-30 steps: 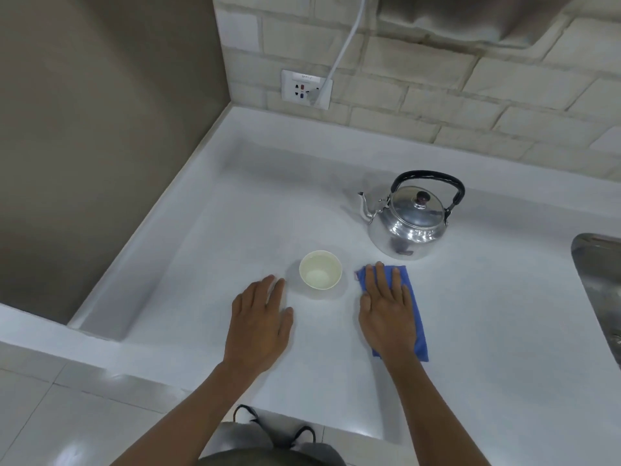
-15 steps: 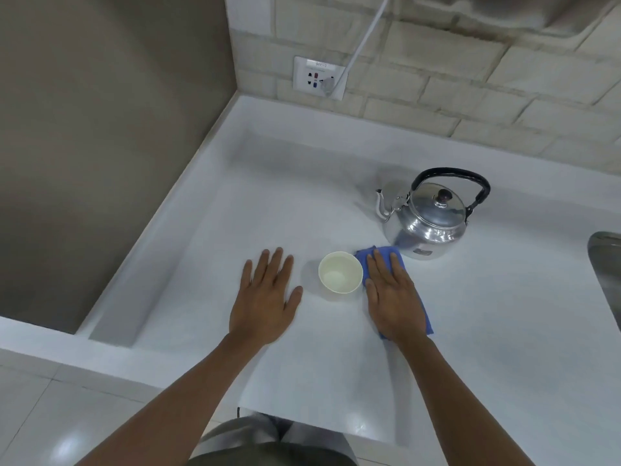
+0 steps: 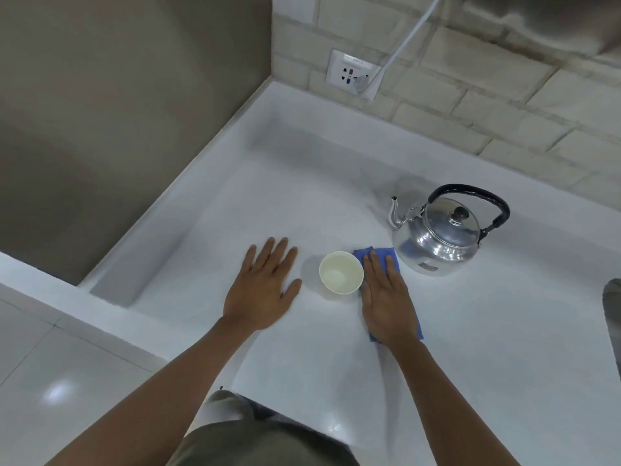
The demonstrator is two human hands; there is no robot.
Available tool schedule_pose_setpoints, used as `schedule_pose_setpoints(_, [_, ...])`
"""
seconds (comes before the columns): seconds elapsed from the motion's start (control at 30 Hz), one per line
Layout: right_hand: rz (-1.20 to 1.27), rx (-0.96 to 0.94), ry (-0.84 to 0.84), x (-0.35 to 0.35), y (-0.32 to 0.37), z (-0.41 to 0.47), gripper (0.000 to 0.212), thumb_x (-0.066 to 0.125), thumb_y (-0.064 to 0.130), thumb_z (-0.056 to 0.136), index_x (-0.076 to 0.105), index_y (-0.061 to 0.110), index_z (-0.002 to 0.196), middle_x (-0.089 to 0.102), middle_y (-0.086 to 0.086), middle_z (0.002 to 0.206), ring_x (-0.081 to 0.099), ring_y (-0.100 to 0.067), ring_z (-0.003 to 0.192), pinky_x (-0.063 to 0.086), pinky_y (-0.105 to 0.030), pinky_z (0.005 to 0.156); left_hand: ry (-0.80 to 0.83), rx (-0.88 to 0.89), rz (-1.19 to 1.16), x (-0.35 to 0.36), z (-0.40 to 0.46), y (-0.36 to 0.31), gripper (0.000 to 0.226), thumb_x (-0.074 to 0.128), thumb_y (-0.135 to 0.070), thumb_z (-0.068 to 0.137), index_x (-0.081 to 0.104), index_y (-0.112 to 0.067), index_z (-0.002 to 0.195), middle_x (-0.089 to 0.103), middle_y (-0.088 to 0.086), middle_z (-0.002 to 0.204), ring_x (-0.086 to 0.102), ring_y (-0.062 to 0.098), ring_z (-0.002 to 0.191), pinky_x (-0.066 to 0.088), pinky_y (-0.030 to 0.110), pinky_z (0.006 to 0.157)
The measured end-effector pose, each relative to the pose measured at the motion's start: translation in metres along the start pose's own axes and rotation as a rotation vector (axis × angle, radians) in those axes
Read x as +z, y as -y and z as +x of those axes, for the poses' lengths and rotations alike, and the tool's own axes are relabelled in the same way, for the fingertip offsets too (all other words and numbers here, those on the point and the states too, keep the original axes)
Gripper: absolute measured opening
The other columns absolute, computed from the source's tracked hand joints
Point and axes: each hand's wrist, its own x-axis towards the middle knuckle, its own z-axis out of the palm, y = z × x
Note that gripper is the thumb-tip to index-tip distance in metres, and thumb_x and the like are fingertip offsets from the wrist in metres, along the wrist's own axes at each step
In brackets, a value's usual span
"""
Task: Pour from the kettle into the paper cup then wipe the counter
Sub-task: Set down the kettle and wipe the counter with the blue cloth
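A shiny metal kettle (image 3: 440, 237) with a black handle stands upright on the white counter (image 3: 487, 331), spout pointing left. A white paper cup (image 3: 341, 272) stands just left of it, upright. A blue cloth (image 3: 391, 257) lies flat between cup and kettle, mostly covered by my right hand (image 3: 386, 297), which presses on it with fingers flat and together. My left hand (image 3: 260, 290) rests palm down on the bare counter to the left of the cup, fingers spread, holding nothing.
A brown wall (image 3: 117, 112) borders the counter on the left. On the brick back wall sits a socket (image 3: 353, 74) with a white cable plugged in. A metal sink edge (image 3: 611, 304) shows at the far right. The counter's front edge runs near my body.
My right hand has slid the blue cloth forward, closer to the kettle and beside the cup. My left hand has shifted slightly forward. The view has moved a little.
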Motion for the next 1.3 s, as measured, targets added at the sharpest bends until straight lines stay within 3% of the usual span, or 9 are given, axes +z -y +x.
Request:
schedule_pose_setpoints(0.13, [-0.168, -0.234, 0.086, -0.002, -0.005, 0.048, 0.048, 0.047, 0.009, 0.091, 0.05, -0.005, 0.136, 0.04, -0.021, 0.151, 0.028, -0.038, 0.145, 0.025, -0.051, 0.118, -0.028, 0.007, -0.003, 0.002, 0.002, 0.001, 0.066, 0.029, -0.054, 0.104, 0.028, -0.018, 0.159, 0.022, 0.004, 0.168, 0.014, 0.024, 0.156, 0.014, 0.05, 0.125])
schedule_pose_setpoints(0.3, [-0.338, -0.365, 0.187, -0.005, -0.005, 0.096, 0.05, 0.046, 0.023, 0.093, 0.045, 0.0, 0.137, 0.01, -0.02, 0.163, -0.001, -0.034, 0.152, 0.0, -0.048, 0.121, -0.034, 0.002, 0.023, 0.005, 0.002, 0.003, 0.066, 0.022, -0.056, 0.105, 0.027, -0.019, 0.16, 0.021, 0.003, 0.168, 0.013, 0.023, 0.156, 0.013, 0.048, 0.126])
schedule_pose_setpoints(0.43, [-0.341, -0.33, 0.175, -0.007, -0.007, 0.11, 0.056, 0.014, 0.024, 0.103, 0.015, 0.0, 0.153, -0.003, -0.016, 0.164, -0.011, -0.031, 0.151, -0.002, -0.042, 0.121, -0.043, -0.009, 0.001, 0.005, 0.002, 0.003, 0.065, 0.026, -0.056, 0.105, 0.026, -0.021, 0.16, 0.019, 0.0, 0.169, 0.01, 0.02, 0.157, 0.01, 0.046, 0.127])
schedule_pose_setpoints(0.57, [-0.358, -0.43, 0.174, -0.001, -0.008, 0.112, 0.057, 0.012, 0.027, 0.1, 0.032, 0.002, 0.147, -0.001, -0.018, 0.164, -0.006, -0.036, 0.151, 0.003, -0.046, 0.122, -0.049, -0.044, -0.022, 0.006, 0.002, 0.0, 0.067, 0.029, -0.057, 0.104, 0.026, -0.021, 0.16, 0.016, -0.002, 0.169, 0.006, 0.017, 0.157, 0.009, 0.046, 0.127])
schedule_pose_setpoints(0.73, [-0.075, -0.347, 0.149, 0.0, 0.004, 0.137, 0.069, -0.003, 0.039, 0.096, 0.016, 0.012, 0.156, 0.008, -0.004, 0.165, -0.001, -0.028, 0.152, 0.015, -0.039, 0.122, -0.078, -0.056, -0.04, 0.005, 0.002, -0.001, 0.067, 0.031, -0.056, 0.103, 0.026, -0.021, 0.16, 0.017, -0.001, 0.169, 0.007, 0.017, 0.157, 0.007, 0.045, 0.127])
schedule_pose_setpoints(0.9, [-0.032, -0.351, 0.145, 0.007, 0.004, 0.153, 0.053, 0.021, 0.028, 0.106, 0.011, 0.017, 0.157, 0.007, 0.002, 0.165, -0.003, -0.023, 0.152, 0.012, -0.037, 0.122, -0.059, -0.052, -0.055, 0.004, 0.002, 0.0, 0.068, 0.031, -0.057, 0.103, 0.024, -0.023, 0.161, 0.015, -0.003, 0.169, 0.004, 0.016, 0.157, 0.008, 0.044, 0.127])
schedule_pose_setpoints(1.0, [-0.022, -0.408, 0.158, 0.01, -0.003, 0.145, 0.052, 0.024, 0.027, 0.107, 0.014, 0.018, 0.157, 0.01, 0.003, 0.165, -0.003, -0.021, 0.152, 0.014, -0.038, 0.122, -0.049, -0.061, -0.051, 0.004, 0.002, 0.0, 0.069, 0.029, -0.059, 0.103, 0.021, -0.024, 0.161, 0.012, -0.004, 0.17, 0.002, 0.015, 0.157, 0.008, 0.044, 0.127])
schedule_pose_setpoints(1.13, [0.098, -0.315, 0.09, 0.011, -0.004, 0.134, 0.055, 0.02, 0.033, 0.103, 0.021, 0.02, 0.156, 0.015, 0.005, 0.164, 0.004, -0.019, 0.152, 0.014, -0.034, 0.121, -0.066, -0.055, -0.063, 0.007, 0.003, 0.002, 0.069, 0.03, -0.059, 0.103, 0.022, -0.024, 0.161, 0.013, -0.004, 0.17, 0.003, 0.015, 0.157, 0.011, 0.045, 0.126])
schedule_pose_setpoints(1.3, [0.008, -0.176, 0.029, 0.013, -0.005, 0.177, 0.05, 0.029, 0.018, 0.105, 0.025, 0.004, 0.153, 0.023, -0.011, 0.161, 0.016, -0.033, 0.149, 0.015, -0.04, 0.122, -0.088, -0.041, -0.083, 0.008, 0.004, 0.002, 0.067, 0.032, -0.059, 0.103, 0.026, -0.023, 0.16, 0.017, -0.004, 0.169, 0.006, 0.016, 0.157, 0.013, 0.047, 0.126])
